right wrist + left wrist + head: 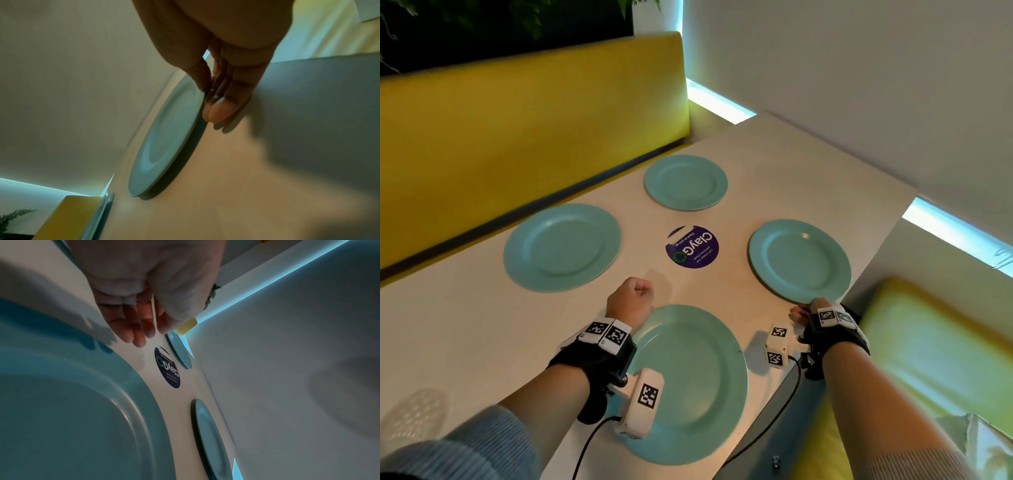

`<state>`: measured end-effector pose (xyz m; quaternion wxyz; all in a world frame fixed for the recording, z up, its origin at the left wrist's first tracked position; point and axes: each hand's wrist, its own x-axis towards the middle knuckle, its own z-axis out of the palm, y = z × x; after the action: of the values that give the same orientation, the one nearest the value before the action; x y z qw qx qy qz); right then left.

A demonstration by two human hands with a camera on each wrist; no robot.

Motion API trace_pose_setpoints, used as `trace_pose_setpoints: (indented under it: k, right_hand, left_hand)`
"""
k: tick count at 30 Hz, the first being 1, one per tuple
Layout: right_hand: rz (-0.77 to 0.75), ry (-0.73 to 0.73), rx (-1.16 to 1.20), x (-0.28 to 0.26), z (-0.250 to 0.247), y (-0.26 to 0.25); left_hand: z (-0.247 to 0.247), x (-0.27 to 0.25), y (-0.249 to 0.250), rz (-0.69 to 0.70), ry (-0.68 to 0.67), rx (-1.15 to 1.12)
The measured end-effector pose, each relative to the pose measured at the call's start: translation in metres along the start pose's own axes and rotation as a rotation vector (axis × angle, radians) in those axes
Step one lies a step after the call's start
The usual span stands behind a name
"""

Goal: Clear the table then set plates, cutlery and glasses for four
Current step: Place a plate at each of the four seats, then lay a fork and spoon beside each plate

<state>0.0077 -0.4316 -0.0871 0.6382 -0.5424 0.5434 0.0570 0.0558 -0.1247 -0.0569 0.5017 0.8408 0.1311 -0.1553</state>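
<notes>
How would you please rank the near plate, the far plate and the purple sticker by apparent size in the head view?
1. Near plate, largest.
2. Far plate, smaller, though probably only because it lies farther from the camera.
3. Purple sticker, smallest.

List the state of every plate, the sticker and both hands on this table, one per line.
Near plate: flat on the table, bare.
Left plate: flat, bare.
Far plate: flat, bare.
Right plate: flat, near rim held by the right hand.
Round sticker: stuck flat, one edge peeling.
Left hand: loosely curled, holds nothing.
Right hand: pinches the right plate's rim.
</notes>
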Motion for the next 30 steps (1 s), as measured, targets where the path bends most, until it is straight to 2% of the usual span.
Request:
trace_pose_setpoints:
  k: [2,6,8,10,14,20,26,30]
  right_hand:
    - [-0.029,0.04,0.144,0.007,-0.006,0.003]
    - [-0.018,0.067,0.224,-0.009,-0.006,0.013]
    - [-0.02,0.074,0.192,-0.023,-0.004,0.021]
    - [-0.094,0.082,0.115,-0.044,0.005,0.026]
    - [-0.198,-0.001,-0.003,-0.095,0.038,0.046]
    - [-0.323,-0.168,-0.383,-0.181,0.091,0.106]
    - [-0.521,-0.334,-0.795,-0.252,0.131,0.181]
    - [-0.574,-0.472,-0.993,-0.28,0.143,0.211]
  left_hand:
    - [-0.002,-0.003,-0.003,-0.001,0.0,0.002]
    - [-0.01,-0.015,-0.011,0.005,0.018,-0.02]
    - [-0.017,-0.027,-0.016,0.011,0.029,-0.035]
    - [-0.027,-0.042,-0.022,0.022,0.04,-0.035]
    - [-0.056,-0.08,-0.043,0.037,0.031,-0.012]
    - [-0.107,-0.147,-0.088,0.037,-0.041,0.115]
    - [-0.144,-0.206,-0.14,-0.014,-0.056,0.442]
    - [-0.152,-0.233,-0.174,-0.057,-0.022,0.657]
